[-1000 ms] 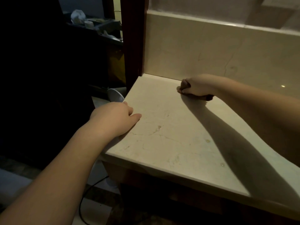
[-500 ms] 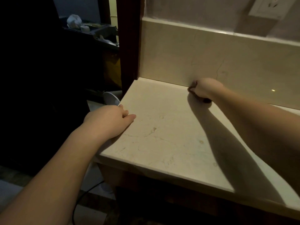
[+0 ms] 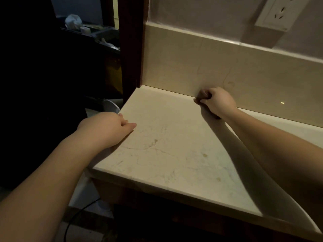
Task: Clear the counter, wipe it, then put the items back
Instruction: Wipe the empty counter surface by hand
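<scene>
The pale cream marble counter (image 3: 174,154) is seen bare of items, so the clearing step is judged done and the wiping step is in hand. A dark brown wiping cloth (image 3: 201,96) is held bunched in the right hand (image 3: 216,102), whose grip is curled tight round it, and is pressed into the seam where the counter meets the beige stone backsplash (image 3: 209,67). The left hand (image 3: 106,130) is rested on the counter's left edge, its grip relaxed and holding nothing. Two small yellowish spots (image 3: 204,155) are left on the counter surface nearer its front edge, so more wiping is judged to be needed before anything is put back. No items to return are visible on the counter. Open room is offered across the whole counter in front of the cloth; travel is stopped by the backsplash behind it and by the dark wooden post (image 3: 132,49) at the counter's rear left corner.
</scene>
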